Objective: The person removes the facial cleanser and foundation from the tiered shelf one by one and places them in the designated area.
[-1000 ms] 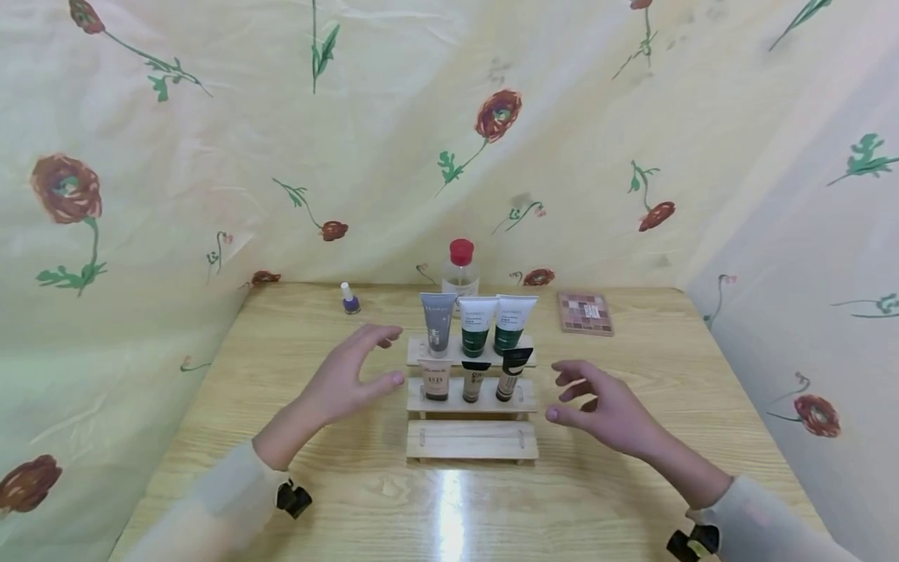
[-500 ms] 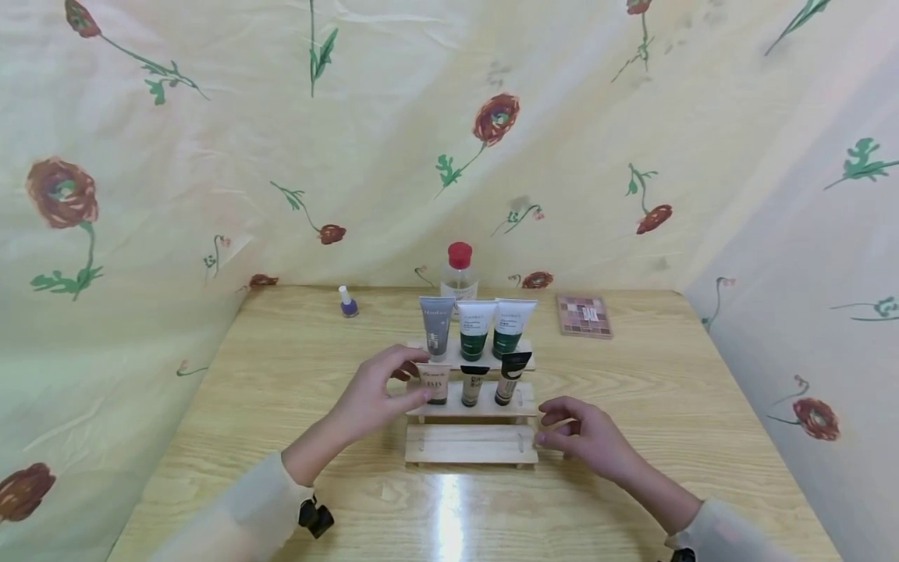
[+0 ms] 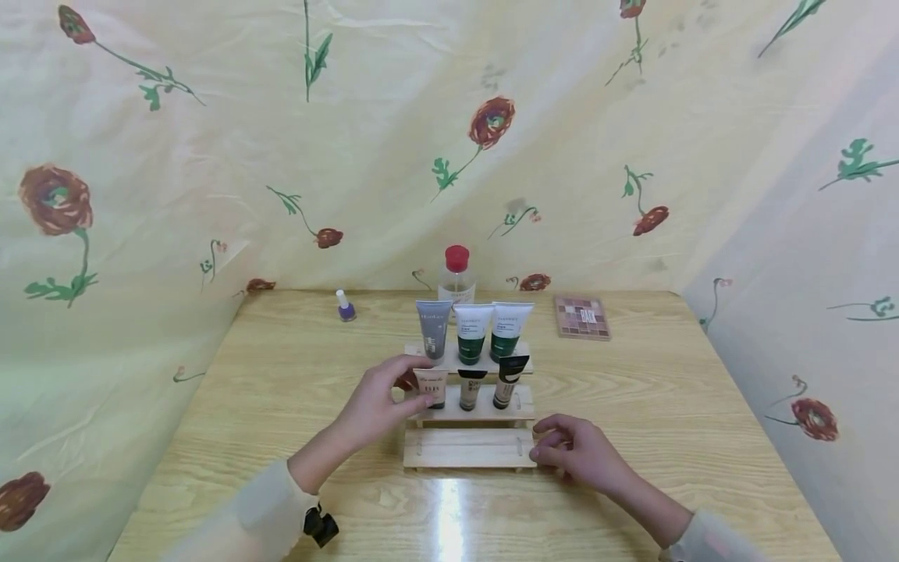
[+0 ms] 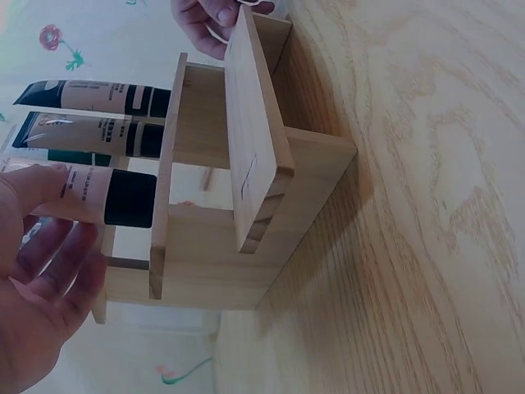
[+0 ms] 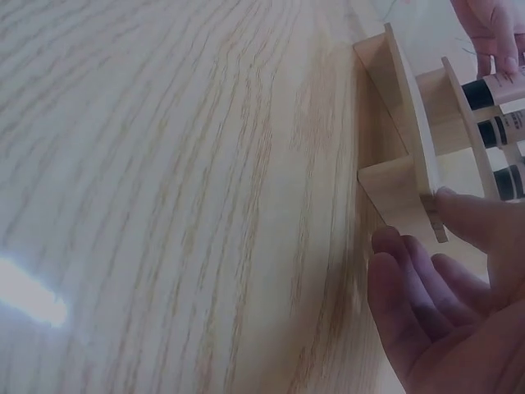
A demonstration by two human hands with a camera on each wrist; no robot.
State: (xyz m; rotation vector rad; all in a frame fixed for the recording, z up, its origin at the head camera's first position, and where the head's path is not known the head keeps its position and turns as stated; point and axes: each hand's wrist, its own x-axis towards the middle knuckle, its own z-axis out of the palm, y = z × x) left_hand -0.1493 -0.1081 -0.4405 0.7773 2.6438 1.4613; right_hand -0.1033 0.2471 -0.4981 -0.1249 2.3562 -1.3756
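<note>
My left hand (image 3: 375, 400) holds a pink BB cream tube (image 3: 431, 388) with a black cap, thumb in front and fingers behind. In the left wrist view the tube's cap (image 4: 131, 198) stands on the middle shelf of a wooden tiered rack (image 3: 469, 448). My right hand (image 3: 577, 454) is at the right end of the lowest shelf; in the right wrist view its thumb (image 5: 472, 215) touches the shelf's end and its other fingers are loosely bent beside it. Two black-capped tubes (image 3: 469, 390) stand beside the pink one.
On the top shelf stand a grey tube (image 3: 434, 329) and two white-and-green tubes (image 3: 472, 334). Behind the rack is a clear bottle (image 3: 456, 282) with a red cap. Purple nail polish (image 3: 346, 307) stands at left; an eyeshadow palette (image 3: 582, 318) lies at right.
My left hand has moved right onto the pink BB cream tube and now grips it. My right hand has come down and left to the end of the lowest shelf.
</note>
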